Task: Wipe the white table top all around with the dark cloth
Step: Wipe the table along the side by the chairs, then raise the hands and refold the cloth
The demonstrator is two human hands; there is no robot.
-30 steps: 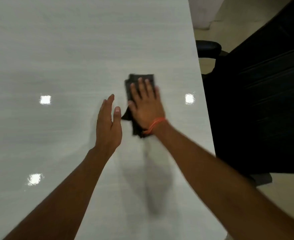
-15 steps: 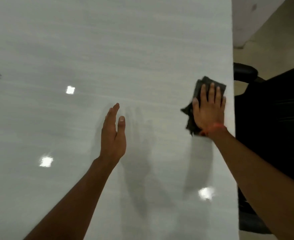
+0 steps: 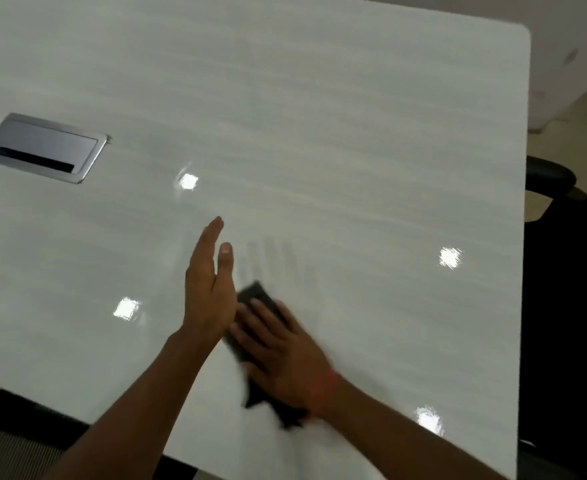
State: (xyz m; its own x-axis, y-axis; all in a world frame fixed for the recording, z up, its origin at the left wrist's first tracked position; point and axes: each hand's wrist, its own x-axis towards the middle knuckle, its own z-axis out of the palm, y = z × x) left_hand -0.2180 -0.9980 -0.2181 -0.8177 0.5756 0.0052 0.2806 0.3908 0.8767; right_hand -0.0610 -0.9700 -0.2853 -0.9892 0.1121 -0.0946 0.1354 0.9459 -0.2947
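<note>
Pressing flat on the dark cloth [image 3: 255,308], the right hand [image 3: 285,355] spreads its straight fingers so the whole pad rubs the white table top [image 3: 319,116], near the front edge, centre-right; the left hand [image 3: 209,292] hovers edge-on beside it, fingers straight, holding nothing, probably for balance; counted: 1 cloth, 2 hands, 1 metal cable hatch [image 3: 43,147], 1 black chair [image 3: 569,289] visible at right.

A silver cable hatch [image 3: 43,148] (lid closed) sits flush at left; a black office chair [image 3: 567,271] stands at right.
</note>
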